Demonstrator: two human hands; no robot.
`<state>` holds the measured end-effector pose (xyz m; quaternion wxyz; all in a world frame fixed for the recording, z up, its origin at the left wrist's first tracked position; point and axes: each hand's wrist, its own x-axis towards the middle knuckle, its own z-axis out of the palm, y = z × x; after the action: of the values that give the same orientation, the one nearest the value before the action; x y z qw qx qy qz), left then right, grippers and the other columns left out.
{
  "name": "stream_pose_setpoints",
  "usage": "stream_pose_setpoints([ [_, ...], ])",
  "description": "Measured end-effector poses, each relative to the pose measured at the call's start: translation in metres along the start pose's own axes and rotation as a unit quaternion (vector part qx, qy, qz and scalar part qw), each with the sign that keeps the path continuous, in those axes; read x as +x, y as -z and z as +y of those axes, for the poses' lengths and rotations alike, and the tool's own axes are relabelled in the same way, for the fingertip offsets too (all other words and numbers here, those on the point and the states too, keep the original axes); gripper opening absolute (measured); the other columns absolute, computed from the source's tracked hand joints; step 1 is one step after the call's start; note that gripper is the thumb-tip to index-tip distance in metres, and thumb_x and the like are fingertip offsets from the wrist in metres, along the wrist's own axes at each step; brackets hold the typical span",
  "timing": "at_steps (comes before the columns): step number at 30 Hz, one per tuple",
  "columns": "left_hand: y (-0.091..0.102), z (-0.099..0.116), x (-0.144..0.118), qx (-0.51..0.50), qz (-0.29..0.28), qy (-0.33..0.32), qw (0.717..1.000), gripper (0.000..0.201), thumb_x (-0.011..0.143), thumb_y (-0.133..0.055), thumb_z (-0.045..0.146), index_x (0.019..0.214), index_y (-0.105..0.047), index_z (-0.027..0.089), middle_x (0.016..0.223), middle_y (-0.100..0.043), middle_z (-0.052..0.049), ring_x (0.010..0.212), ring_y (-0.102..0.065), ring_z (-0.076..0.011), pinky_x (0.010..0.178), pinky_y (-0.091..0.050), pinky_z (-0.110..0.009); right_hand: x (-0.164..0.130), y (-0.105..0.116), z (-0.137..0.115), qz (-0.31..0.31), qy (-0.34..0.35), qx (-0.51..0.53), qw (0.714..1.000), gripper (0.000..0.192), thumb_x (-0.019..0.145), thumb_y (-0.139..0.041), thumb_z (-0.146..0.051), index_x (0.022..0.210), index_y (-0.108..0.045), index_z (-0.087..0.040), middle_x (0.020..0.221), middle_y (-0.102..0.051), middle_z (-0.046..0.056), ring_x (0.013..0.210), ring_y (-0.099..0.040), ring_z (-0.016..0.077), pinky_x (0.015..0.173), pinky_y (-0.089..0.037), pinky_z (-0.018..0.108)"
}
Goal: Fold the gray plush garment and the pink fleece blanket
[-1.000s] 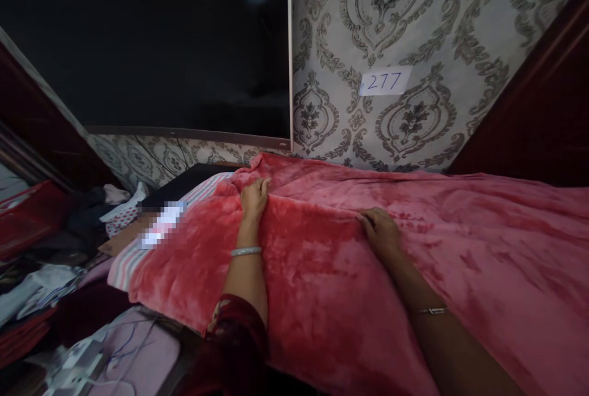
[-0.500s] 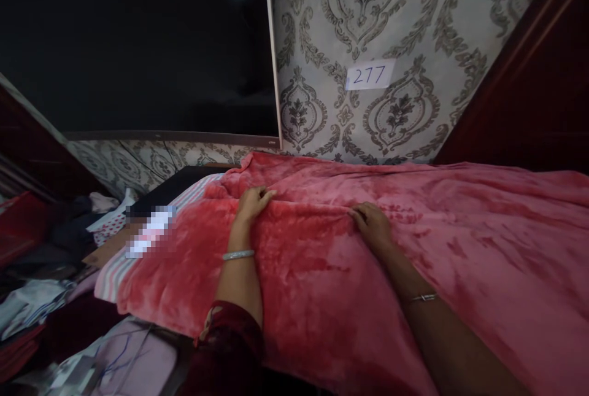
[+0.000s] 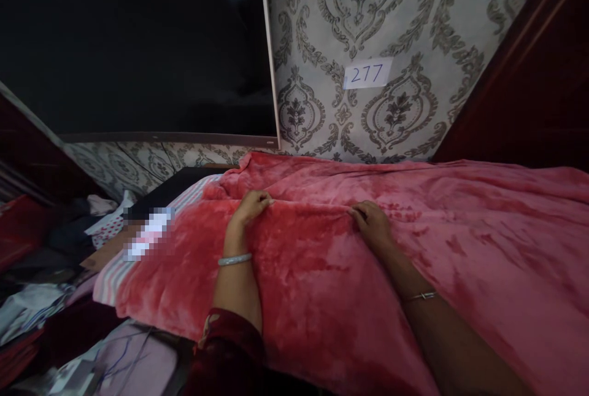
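Note:
A plush red-pink blanket covers the surface before me and runs off to the right. My left hand pinches a raised fold of it left of the middle. On the same fold, further right, my right hand is closed with thumb and fingers on the cloth. Between the two hands the fold is drawn into a nearly straight ridge. A striped cloth shows from beneath the blanket's left edge. The fingertips are partly hidden in the plush.
A large dark television hangs on the patterned wall, with a paper label reading 277 to its right. Piled clothes and a pink case lie at the lower left. Dark red wood slants at the right.
My left hand's thumb and fingers have closed more tightly on the blanket's fold, and the hand has shifted slightly left. My right hand keeps nearly the same place.

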<state>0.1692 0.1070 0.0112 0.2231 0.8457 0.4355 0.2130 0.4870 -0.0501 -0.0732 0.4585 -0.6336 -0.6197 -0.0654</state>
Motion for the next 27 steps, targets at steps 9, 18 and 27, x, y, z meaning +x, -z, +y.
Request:
stream_pose_setpoints([
  [9,-0.009,-0.003,0.012,0.089,0.048,0.053,0.993,0.034,0.095,-0.048,0.032,0.075,-0.072,0.018,0.087,-0.076,-0.011,0.085,-0.068,-0.0237,0.077,-0.047,-0.030,0.003,-0.002,-0.010,-0.036,0.015,-0.013,0.999,0.027,0.099,-0.050,-0.030,0.082,-0.069,-0.021,0.084,-0.069,0.008,0.083,-0.061,0.0224,0.080,-0.047,0.036],
  [18,-0.036,0.051,0.012,0.160,0.131,-0.097,0.973,0.028,0.096,-0.052,0.032,0.111,-0.072,0.018,0.116,-0.074,-0.013,0.113,-0.065,-0.0292,0.099,-0.045,-0.041,0.010,0.000,-0.015,-0.044,-0.005,0.006,0.999,0.016,0.095,-0.059,-0.017,0.082,-0.068,-0.019,0.086,-0.069,0.007,0.086,-0.061,0.0211,0.083,-0.046,0.034],
  [27,-0.120,0.085,0.026,0.118,0.023,-0.278,0.953,0.020,0.096,-0.049,0.025,0.089,-0.067,0.019,0.094,-0.071,-0.010,0.093,-0.066,-0.0249,0.086,-0.052,-0.036,0.016,0.006,-0.028,-0.082,-0.015,-0.052,0.995,0.012,0.096,-0.060,-0.017,0.092,-0.072,-0.018,0.096,-0.071,0.005,0.094,-0.061,0.0194,0.088,-0.046,0.031],
])
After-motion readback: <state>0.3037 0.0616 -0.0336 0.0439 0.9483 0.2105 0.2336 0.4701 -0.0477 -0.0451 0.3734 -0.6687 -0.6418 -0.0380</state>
